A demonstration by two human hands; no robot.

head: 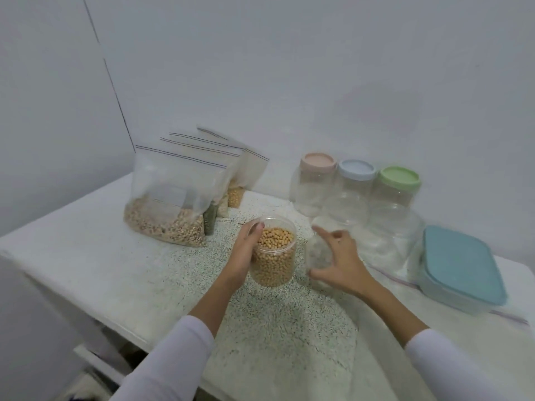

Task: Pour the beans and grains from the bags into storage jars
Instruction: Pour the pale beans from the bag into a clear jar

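A clear jar (273, 257) nearly full of yellow beans stands open on the speckled counter (188, 273). My left hand (246, 250) grips its left side. Just right of it, my right hand (340, 257) holds a clear round lid (318, 250), tilted on edge beside the jar. At the back left stand several zip bags; the front bag (168, 204) holds brownish beans, and those behind show green and pale grains. Three empty clear jars stand at the back right with a pink lid (318, 162), a blue lid (357, 169) and a green lid (399, 176).
A flat box with a blue lid (460, 267) sits at the right on an empty zip bag (509, 315). More clear containers (393, 235) stand in front of the lidded jars. White walls close the back and left; the counter's edge drops off at the lower left.
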